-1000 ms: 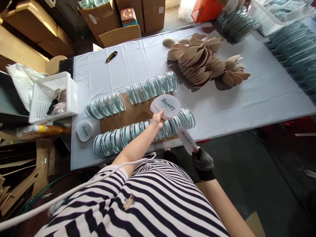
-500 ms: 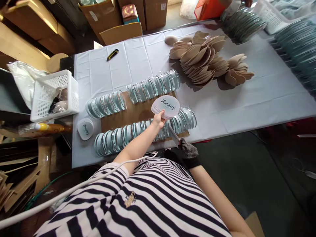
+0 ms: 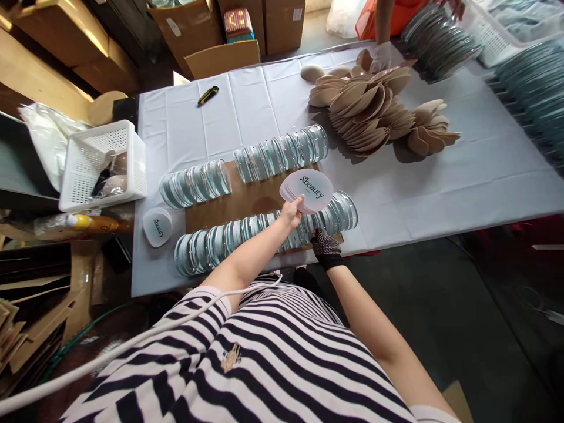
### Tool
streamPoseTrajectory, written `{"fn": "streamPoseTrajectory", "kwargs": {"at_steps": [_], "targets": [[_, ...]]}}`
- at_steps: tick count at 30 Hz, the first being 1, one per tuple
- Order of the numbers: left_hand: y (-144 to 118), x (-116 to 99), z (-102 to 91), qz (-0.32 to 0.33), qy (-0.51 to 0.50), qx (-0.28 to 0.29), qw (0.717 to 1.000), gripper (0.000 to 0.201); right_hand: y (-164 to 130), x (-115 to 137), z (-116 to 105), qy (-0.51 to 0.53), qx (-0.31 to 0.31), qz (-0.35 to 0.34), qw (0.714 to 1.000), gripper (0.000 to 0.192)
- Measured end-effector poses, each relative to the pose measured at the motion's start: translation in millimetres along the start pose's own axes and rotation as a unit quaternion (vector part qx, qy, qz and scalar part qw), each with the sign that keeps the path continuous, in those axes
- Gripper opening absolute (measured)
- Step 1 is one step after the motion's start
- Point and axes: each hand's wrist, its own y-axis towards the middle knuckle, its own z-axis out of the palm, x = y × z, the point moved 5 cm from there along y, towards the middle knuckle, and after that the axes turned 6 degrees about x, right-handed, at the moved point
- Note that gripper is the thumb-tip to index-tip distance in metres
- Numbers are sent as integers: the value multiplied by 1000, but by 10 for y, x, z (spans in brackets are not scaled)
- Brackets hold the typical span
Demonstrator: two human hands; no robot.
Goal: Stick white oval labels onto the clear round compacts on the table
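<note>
Right hand (image 3: 325, 247) now at clear cases (image 3: 264, 232)

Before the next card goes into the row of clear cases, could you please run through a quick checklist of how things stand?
1. Card supply: the left hand holds the fanned stack of printed cards above the table. Ok.
2. Right hand, gloved, is at the near row of clear cases. Whether it holds a card: cannot tell.
3. Near row stands on edge in one line on the brown board. Ok.
4. The two far rows of cases stand upright, apart from the hands. Ok.
5. A co-worker's gloved hand is at the far pile of tan pads, apart from the rows. Ok.
6. Spare card pile lies at the row's left end. Ok.
</note>
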Motion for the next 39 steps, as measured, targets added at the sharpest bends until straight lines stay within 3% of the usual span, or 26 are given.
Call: {"fn": "streamPoseTrajectory", "kwargs": {"at_steps": [3, 5, 9, 11, 12, 13, 14, 16, 18, 22, 23, 24, 26, 28, 29, 30, 32, 36, 39], "targets": [[11, 10, 5, 6, 11, 13, 1000, 30, 108, -5, 84, 114, -16, -7, 993, 21], [9, 16, 15, 12, 19, 26, 999, 31, 132, -14, 161, 282, 19, -7, 959, 14], [-8, 32, 34, 29, 32, 48, 998, 30, 124, 91, 288, 528, 109, -24, 842, 19], [-13, 46, 34, 35, 38, 51, 997, 30, 137, 126, 346, 631, 147, -10, 761, 20], [-13, 51, 31, 37, 37, 51, 997, 30, 149, 128, 376, 670, 169, 3, 723, 24], [-13, 55, 28, 40, 35, 50, 997, 30, 164, 115, 402, 684, 189, 19, 704, 29], [-13, 57, 25, 43, 30, 46, 998, 30, 180, 89, 418, 674, 207, 32, 708, 34], [-17, 54, 21, 48, 23, 37, 998, 31, 206, 31, 419, 627, 229, 46, 743, 39], [-30, 50, 25, 48, 22, 28, 998, 31, 210, 9, 383, 604, 222, 45, 764, 38], [-65, 45, 44, 48, 18, 29, 998, 39, 124, 111, 284, 694, 179, 15, 697, 33], [-71, 43, 45, 51, 15, 31, 998, 42, 96, 131, 260, 695, 182, 9, 695, 32], [-73, 42, 42, 53, 11, 31, 998, 44, 76, 129, 228, 669, 189, 7, 719, 32], [-69, 46, 29, 54, 5, 29, 998, 46, 97, 34, 64, 546, 148, -10, 825, 35], [-60, 56, 9, 50, 0, 22, 999, 45, 183, -127, -264, 393, 3, -41, 919, 40], [-57, 61, -2, 47, -1, 16, 999, 44, 222, -197, -454, 328, -85, -54, 939, 44], [-57, 65, -12, 44, 1, 12, 999, 43, 252, -244, -627, 275, -163, -66, 945, 50], [-71, 61, -28, 40, 11, 8, 999, 38, 297, -239, -860, 194, -245, -90, 946, 60], [-160, -10, -104, 50, 41, -21, 998, 31, 236, 147, -949, 44, -279, -147, 948, 62], [-248, -65, -187, 39, 62, -37, 997, 29, 165, 458, -820, 60, -242, -171, 953, 53]]}}
